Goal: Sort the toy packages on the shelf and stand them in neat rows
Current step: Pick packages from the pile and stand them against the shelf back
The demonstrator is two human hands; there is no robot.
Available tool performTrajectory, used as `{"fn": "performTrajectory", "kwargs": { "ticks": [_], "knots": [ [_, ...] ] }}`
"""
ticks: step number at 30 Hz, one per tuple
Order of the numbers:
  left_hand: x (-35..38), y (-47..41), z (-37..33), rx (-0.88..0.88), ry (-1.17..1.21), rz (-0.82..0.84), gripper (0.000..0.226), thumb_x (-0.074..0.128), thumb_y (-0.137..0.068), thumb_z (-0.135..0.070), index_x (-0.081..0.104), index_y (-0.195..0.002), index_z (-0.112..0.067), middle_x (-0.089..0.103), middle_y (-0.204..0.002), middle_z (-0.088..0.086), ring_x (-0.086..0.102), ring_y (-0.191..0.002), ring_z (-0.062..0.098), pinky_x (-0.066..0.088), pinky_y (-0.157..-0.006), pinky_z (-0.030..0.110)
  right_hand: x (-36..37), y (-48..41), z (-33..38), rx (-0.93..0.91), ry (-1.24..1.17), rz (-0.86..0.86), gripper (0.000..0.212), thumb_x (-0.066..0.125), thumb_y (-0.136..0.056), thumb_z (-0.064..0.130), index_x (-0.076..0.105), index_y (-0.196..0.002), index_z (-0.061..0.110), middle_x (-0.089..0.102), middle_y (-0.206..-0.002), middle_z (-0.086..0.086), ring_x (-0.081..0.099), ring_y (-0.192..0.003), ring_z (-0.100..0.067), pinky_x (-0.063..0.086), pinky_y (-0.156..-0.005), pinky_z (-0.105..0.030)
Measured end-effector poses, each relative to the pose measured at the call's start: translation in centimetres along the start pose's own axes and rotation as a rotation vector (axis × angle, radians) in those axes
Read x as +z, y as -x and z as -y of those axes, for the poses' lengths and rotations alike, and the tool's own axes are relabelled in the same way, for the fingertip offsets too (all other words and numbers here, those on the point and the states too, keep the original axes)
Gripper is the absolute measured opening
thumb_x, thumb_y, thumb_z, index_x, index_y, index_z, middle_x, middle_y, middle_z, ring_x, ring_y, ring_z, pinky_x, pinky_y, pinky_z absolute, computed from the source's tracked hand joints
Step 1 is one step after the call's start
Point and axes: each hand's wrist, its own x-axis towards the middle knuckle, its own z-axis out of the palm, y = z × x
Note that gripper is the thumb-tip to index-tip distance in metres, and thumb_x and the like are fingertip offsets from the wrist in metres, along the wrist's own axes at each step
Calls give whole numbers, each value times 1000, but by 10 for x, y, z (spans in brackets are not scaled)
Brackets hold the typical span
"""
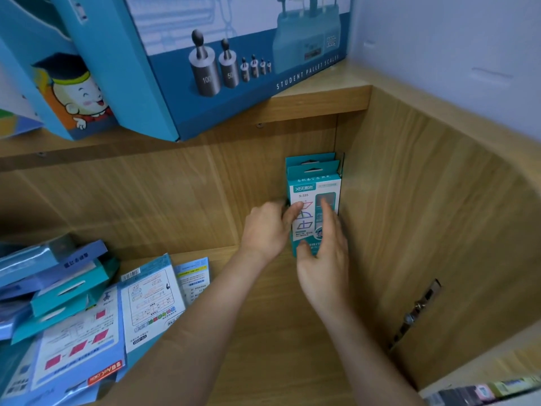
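Observation:
A teal toy package (310,189) stands upright in the back right corner of the wooden shelf (263,332), with at least one like it standing behind. My left hand (268,230) grips its left edge, thumb on the front and fingers behind. My right hand (323,259) lies flat against its front with straight fingers, the thumb at its lower edge. A loose pile of blue and teal packages (73,312) lies flat and jumbled at the left of the shelf.
The shelf's wooden right side wall (424,230) carries a metal fitting (415,312). On the shelf above, large blue boxes (205,68) overhang the edge. More packages (483,391) show at the bottom right corner.

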Motion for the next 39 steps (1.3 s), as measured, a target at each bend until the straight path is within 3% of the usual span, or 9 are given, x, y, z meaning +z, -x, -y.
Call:
{"fn": "performTrajectory", "kwargs": {
  "ticks": [3,6,10,16,22,25,28,34,39],
  "knots": [
    [-1,1,-2,20,-74,-15,44,43,-95,-49,63,-92,-11,71,-89,6,65,-78,25,39,-56,27,0,1,-3,8,16,-6,75,59,-82,-2,29,-146,22,37,-146,-1,35,-134,-17,31,-100,-16],
    [-2,2,1,28,-64,-10,44,46,-93,-52,64,-103,-13,72,-93,4,65,-79,21,42,-56,25,0,4,-6,4,13,-9,71,60,-81,-3,34,-143,18,40,-143,-3,39,-131,-17,27,-89,-1],
    [-4,3,7,55,-9,-38,41,53,-89,-52,63,-112,-19,73,-97,-1,67,-84,16,55,-68,36,-2,7,-6,4,5,-8,67,61,-81,-2,38,-141,18,43,-139,-3,43,-128,-18,35,-92,-14],
    [-12,11,9,69,70,-127,40,61,-88,-41,63,-120,-16,72,-107,0,68,-93,14,55,-80,34,-3,11,-6,-22,10,6,69,62,-80,-2,38,-141,18,42,-140,-5,43,-129,-19,31,-91,-9],
    [-37,49,16,31,66,-192,21,58,-92,-28,69,-109,-21,74,-94,-3,68,-82,14,54,-77,33,-5,14,0,-68,-43,-23,64,59,-79,-6,43,-137,17,50,-132,-7,52,-119,-20,49,-90,-29],
    [-55,79,29,-15,12,-179,18,56,-93,-29,71,-103,-26,74,-89,-7,67,-81,12,51,-76,31,-5,18,4,-62,-125,114,59,60,-83,-1,45,-135,24,55,-121,2,57,-106,-11,50,-85,-29],
    [-77,114,49,-72,-44,-209,16,56,-93,-32,70,-100,-29,72,-83,-11,65,-77,8,50,-71,29,2,25,12,-40,-180,314,48,61,-86,7,51,-127,30,57,-110,13,58,-97,0,45,-81,-13],
    [-123,184,108,-185,-177,-340,28,56,-88,-14,68,-108,-28,73,-96,-10,68,-80,12,56,-70,33,37,43,29,169,-366,664,30,60,-88,3,62,-90,32,68,-96,3,62,-87,-11,48,-77,-24],
    [-179,227,127,-175,-355,-538,28,53,-80,-8,71,-99,-17,69,-100,-3,60,-86,13,46,-78,22,63,59,69,91,-410,772,28,57,-90,4,64,-94,30,68,-98,7,63,-83,5,49,-79,-18]
  ]
}}
